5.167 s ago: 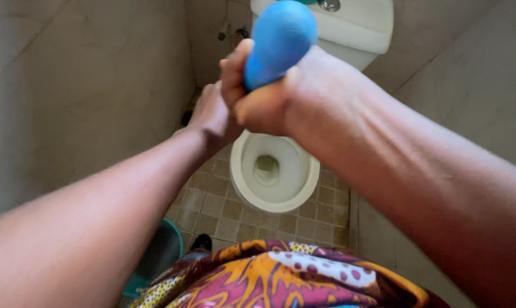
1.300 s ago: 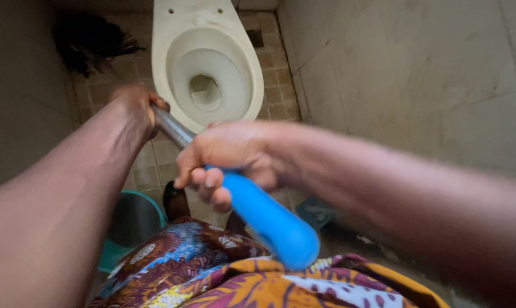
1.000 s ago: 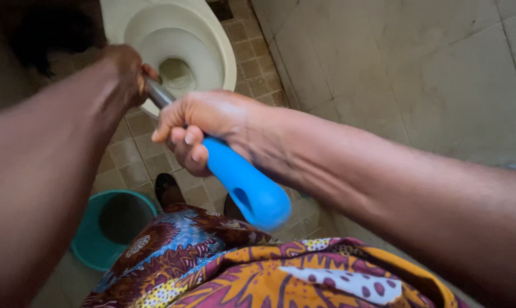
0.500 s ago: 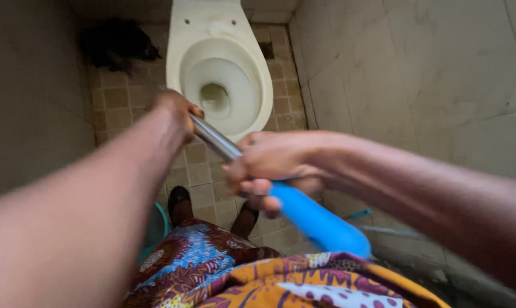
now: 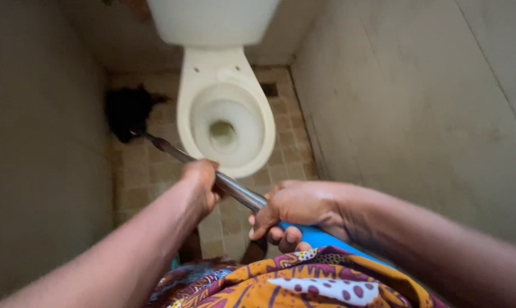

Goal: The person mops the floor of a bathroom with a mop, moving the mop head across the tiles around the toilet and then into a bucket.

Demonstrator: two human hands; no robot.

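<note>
Walls [image 5: 417, 97] close in on both sides of a tiled floor [image 5: 138, 188]. Toilet [image 5: 226, 122] at top centre, bowl open. Mop [image 5: 235, 191]: dark head on the floor just left of the toilet, metal shaft running diag. down-right to a blue grip. Patterned cloth [image 5: 303, 282] at bottom. 2 hands on the mop: left hand [image 5: 201, 188] wrapped round the shaft mid-way, right hand [image 5: 295, 214] clenched where shaft meets grip.

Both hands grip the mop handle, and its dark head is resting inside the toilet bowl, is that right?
Not quite. In the head view both hands, left hand and right hand, grip the mop handle, but the dark mop head lies on the floor tiles left of the toilet bowl.
</note>
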